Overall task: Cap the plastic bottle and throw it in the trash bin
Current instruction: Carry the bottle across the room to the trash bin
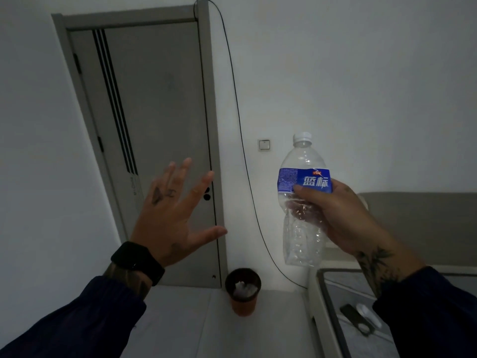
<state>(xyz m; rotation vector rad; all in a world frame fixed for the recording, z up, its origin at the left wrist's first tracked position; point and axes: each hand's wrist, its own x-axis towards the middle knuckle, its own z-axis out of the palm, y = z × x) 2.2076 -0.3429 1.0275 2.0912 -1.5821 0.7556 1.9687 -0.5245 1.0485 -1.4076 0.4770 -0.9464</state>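
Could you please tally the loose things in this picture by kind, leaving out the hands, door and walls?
Plastic bottle, capped, in the right hand: 1
Trash bin on the floor: 1
Wristwatch on the left hand side: 1
Dark flat item on the tabletop, kind unclear: 1
Total: 4

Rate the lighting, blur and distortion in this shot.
Head view: dim, greyish light overall; a brighter patch on the wall behind the clear plastic bottle with the blue label; wide-angle bending tilts the grey door; the open left hand looks slightly soft; the right hand and label text stay legible.
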